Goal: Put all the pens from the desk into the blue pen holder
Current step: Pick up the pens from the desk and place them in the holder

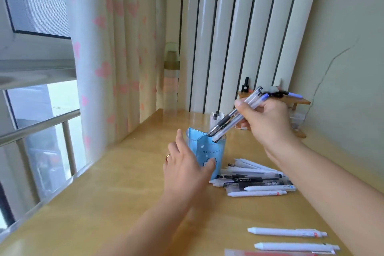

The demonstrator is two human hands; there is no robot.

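Note:
A translucent blue pen holder (209,147) stands upright on the wooden desk (124,183). My left hand (185,164) rests against its left side, fingers spread around it. My right hand (268,120) grips a small bundle of pens (232,118), tilted, with their lower tips just inside the holder's rim. A pile of several white and black pens (255,181) lies on the desk right of the holder. Two white pens (286,233) lie nearer me at the lower right.
A small wooden shelf (299,101) with a dark bottle and pens stands against the back wall. A clear cup (217,118) with pens is behind the holder. A tall bottle (171,77) stands by the curtain. A red-edged packet (270,253) lies at the bottom edge.

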